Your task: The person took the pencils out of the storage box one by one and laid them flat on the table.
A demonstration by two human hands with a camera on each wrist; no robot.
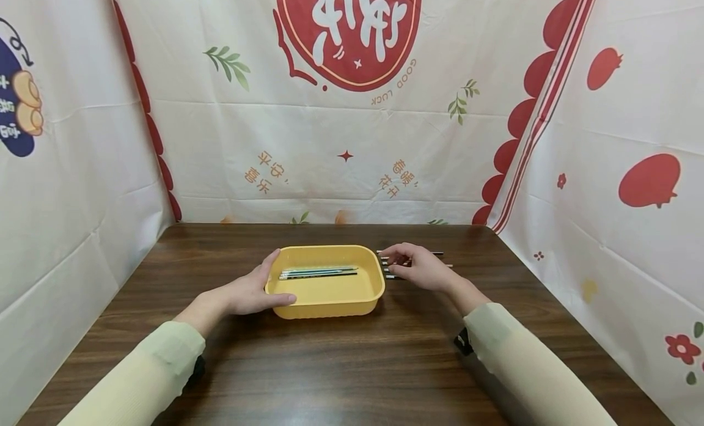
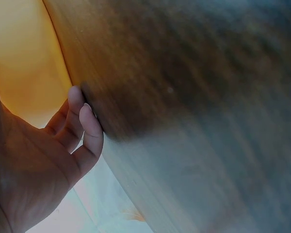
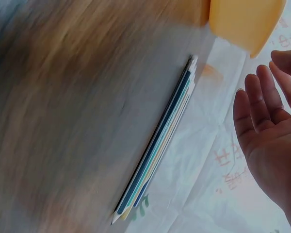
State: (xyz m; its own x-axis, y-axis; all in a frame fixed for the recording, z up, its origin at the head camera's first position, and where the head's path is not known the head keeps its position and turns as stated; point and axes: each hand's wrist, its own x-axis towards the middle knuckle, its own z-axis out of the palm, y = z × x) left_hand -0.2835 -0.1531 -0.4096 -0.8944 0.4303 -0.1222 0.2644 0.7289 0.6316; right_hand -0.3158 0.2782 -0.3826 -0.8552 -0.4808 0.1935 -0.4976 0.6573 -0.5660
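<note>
Left hand: [image 1: 254, 291] grasping the yellow plastic bin [image 1: 332, 310] at its left end, thumb over the near rim; in the left wrist view the thumb is mostly cut off.
Right hand: [image 1: 419, 268] released, fingers loosely bent and holding nothing, over the loose pencils; the right wrist view shows a gap between the hand and the bundle.
Bin: middle of the wooden tabletop [image 1: 341, 371], long side running left-right; only part of it gets into either wrist view.
Pencils in bin: [image 1: 319, 272] a small bunch, lying left-right toward the far side, overlapping (exact count not readable).
Loose pencils: [image 3: 155, 138] on the tabletop just right of the bin, pale ends toward it; middles hidden by the right hand in the head view, dark, teal and pale barrels in the right wrist view.
Edges: bin's right wall close beside the pencil ends, narrow strip of wood between; far table edge some way behind the bin, meeting the printed cloth [image 1: 330, 129].
Room: wood stretches widest from the bin's near wall to the bottom of the view, between the sleeves [image 1: 137, 368]; less behind it.
Wrists: black pieces [image 1: 464, 341] under the cuffs, mostly covered.
</note>
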